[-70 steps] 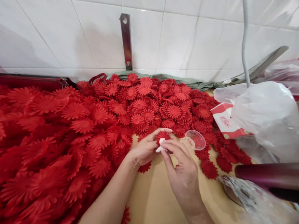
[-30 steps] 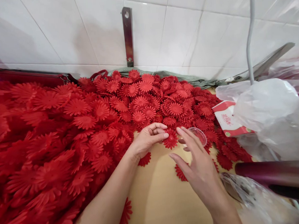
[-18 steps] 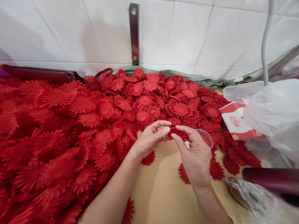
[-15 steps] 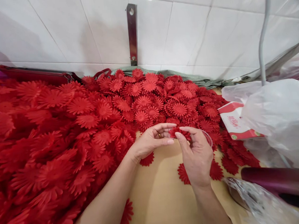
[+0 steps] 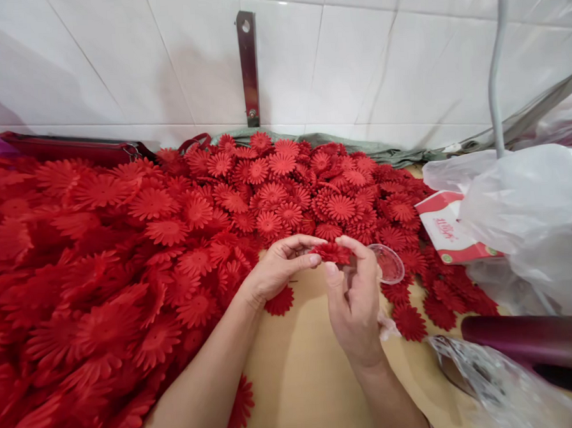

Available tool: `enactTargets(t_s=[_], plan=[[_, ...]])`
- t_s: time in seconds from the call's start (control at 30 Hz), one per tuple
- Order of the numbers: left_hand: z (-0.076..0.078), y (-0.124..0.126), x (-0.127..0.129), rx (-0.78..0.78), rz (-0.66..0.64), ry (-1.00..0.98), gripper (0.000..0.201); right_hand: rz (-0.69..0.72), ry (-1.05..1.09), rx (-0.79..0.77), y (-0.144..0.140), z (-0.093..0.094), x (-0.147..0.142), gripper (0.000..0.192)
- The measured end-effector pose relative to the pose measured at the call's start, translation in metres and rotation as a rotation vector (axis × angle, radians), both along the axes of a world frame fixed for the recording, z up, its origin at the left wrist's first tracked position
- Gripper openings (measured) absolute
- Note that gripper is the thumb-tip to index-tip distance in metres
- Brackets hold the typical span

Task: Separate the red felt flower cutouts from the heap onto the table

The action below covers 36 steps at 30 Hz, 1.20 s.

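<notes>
Pinching one red flower between both hands, left hand and right hand lift it clear of the desk, near the heap.

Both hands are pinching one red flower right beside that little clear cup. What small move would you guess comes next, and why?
Probably a short dip of the right hand to the clear cup, then back to the red flower. The left hand pinches the flower's near edge and the right hand's fingertips grip its other side, so it is held ready, and the cup sits just beyond the right hand.
</notes>
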<state>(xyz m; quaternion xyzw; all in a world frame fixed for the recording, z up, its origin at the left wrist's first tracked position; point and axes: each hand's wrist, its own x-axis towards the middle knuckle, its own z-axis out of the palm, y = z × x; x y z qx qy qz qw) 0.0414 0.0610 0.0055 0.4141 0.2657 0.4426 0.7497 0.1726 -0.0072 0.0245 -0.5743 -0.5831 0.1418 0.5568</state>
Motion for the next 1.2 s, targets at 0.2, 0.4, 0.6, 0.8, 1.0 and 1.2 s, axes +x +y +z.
enactTargets(t_s=[0.2, 0.4, 0.6, 0.8, 1.0, 1.2], plan=[[-0.001, 0.0, 0.001, -0.031, 0.001, -0.061, 0.023, -0.004, 0.321, -0.073, 0.0, -0.008, -0.003, 0.026], [-0.004, 0.001, 0.001, 0.098, -0.039, 0.04, 0.015, 0.003, 0.182, 0.035, 0.002, -0.007, 0.009, 0.009], [-0.004, -0.001, 0.003, -0.039, -0.012, -0.073, 0.025, 0.017, 0.227, -0.039, 0.001, -0.006, 0.004, 0.029], [-0.007, 0.0, 0.001, -0.022, -0.073, -0.047, 0.026, -0.01, 0.213, -0.025, 0.001, -0.006, 0.005, 0.017], [-0.001, 0.001, -0.005, 0.09, -0.161, 0.053, 0.037, 0.006, 0.026, 0.035, 0.003, -0.005, 0.009, 0.008], [-0.004, 0.004, -0.004, 0.126, -0.086, 0.053, 0.019, 0.0, -0.124, 0.092, 0.004, -0.003, 0.009, 0.011]])
